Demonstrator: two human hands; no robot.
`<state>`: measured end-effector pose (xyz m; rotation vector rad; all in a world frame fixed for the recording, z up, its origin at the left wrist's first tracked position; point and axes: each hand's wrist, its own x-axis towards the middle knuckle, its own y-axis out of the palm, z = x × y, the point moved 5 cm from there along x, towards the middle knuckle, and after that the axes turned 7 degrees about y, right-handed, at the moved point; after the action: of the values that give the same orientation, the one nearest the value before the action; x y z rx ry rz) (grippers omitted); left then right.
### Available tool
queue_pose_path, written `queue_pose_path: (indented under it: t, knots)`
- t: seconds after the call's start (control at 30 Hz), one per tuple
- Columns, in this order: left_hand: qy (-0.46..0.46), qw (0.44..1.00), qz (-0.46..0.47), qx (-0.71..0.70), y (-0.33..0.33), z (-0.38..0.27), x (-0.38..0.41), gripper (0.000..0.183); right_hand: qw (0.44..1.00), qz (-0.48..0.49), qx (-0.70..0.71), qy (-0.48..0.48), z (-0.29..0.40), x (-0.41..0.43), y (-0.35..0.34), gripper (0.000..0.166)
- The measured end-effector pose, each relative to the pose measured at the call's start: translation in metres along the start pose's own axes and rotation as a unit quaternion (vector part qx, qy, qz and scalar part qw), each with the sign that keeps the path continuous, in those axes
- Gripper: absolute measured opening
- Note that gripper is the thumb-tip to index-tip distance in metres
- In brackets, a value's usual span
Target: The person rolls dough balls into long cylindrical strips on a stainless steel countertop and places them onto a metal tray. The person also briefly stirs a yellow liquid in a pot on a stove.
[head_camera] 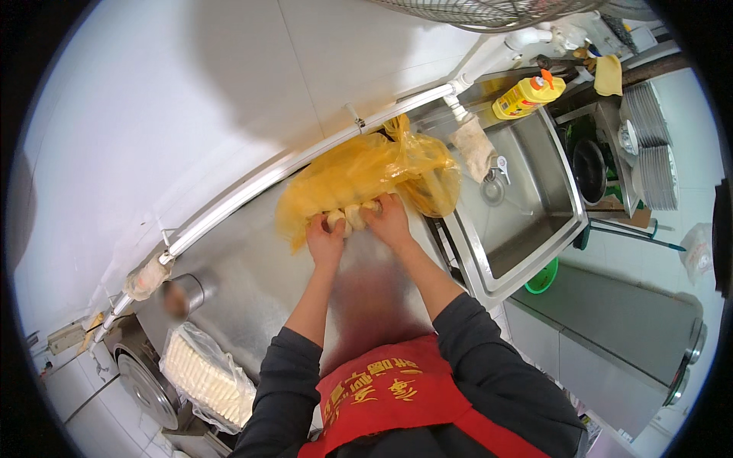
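My left hand (325,240) curls its fingers around the left end of a short row of pale, rounded food pieces (355,217), possibly dough. At the right end, my right hand (390,220) grips the same row, with its fingers partly over the pieces. The row lies on a stainless steel worktop (252,275), right against the near edge of a yellow translucent plastic bag (343,174). Pale shapes show dimly through the bag's film. Its gathered end bunches up on the right, near the sink. The undersides of the pieces are hidden.
A steel sink (515,240) with a cloth-wrapped tap (474,149) adjoins on the right; a yellow pump bottle (527,97) stands behind. Along the wall runs a white pipe (275,172). Leftward are a metal canister (186,295) and a clear bag of pale slices (206,375). A fan (498,12) hangs above.
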<state>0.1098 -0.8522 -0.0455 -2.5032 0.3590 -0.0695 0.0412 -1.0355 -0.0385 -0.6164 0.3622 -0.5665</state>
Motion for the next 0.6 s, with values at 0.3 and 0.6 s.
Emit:
queue_pose_path:
  t: [0.3, 0.6]
  knots:
    - [-0.078, 0.987, -0.020, -0.139, -0.022, -0.016, -0.061, 0.022, 0.936, -0.017, 0.273, 0.221, -0.047, -0.049, 0.010, 0.034]
    - [-0.328, 0.745, 0.051, -0.578, -0.137, 0.067, -0.207, 0.011, 0.744, 0.096, 0.580, 0.317, -0.071, -0.088, 0.024, 0.025]
